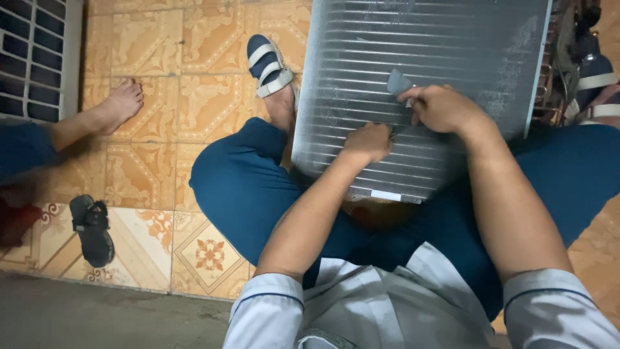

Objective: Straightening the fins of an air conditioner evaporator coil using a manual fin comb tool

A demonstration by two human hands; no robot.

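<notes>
A finned metal coil panel (426, 71) leans on the seated person's lap, running from centre up to 12 o'clock. The right hand (442, 108) is clenched around a small grey scraper-like tool (398, 83), its blade pointing up to 11 o'clock and lying on the fins. Just beside it at 8 o'clock, the left hand (367, 142) rests as a loose fist on the panel — whether it holds anything cannot be told. A striped sandal (267, 64) on the person's foot shows at 11 o'clock. Far off at 9 o'clock lies another person's bare foot (119, 103), and at 8 o'clock a black sandal (92, 229) on the patterned tile floor (161, 58)
</notes>
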